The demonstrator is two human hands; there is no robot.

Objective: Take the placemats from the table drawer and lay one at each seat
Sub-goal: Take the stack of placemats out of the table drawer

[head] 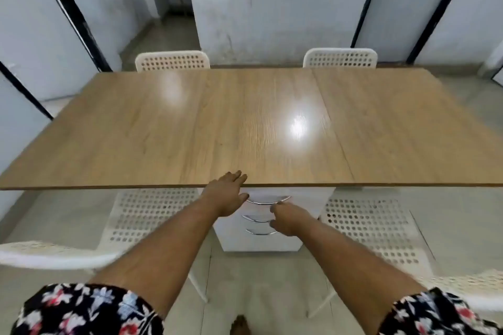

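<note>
A white drawer unit [299, 198] with three curved chrome handles stands under the near edge of the wooden table [245, 122]. All three drawers look closed, and no placemats are in sight. My left hand [227, 193] is flat with fingers spread, resting at the table's front edge just left of the top handle [268, 201]. My right hand [287, 217] hovers just below the right end of that top handle, fingers loosely curled and holding nothing. The frame is blurred by motion.
Two white perforated chairs [172, 60] [340, 57] stand at the table's far side. Two more [152, 215] [373, 228] are tucked under the near side, either side of the drawer unit. Chair backs [54, 254] [473, 288] are close at lower left and right.
</note>
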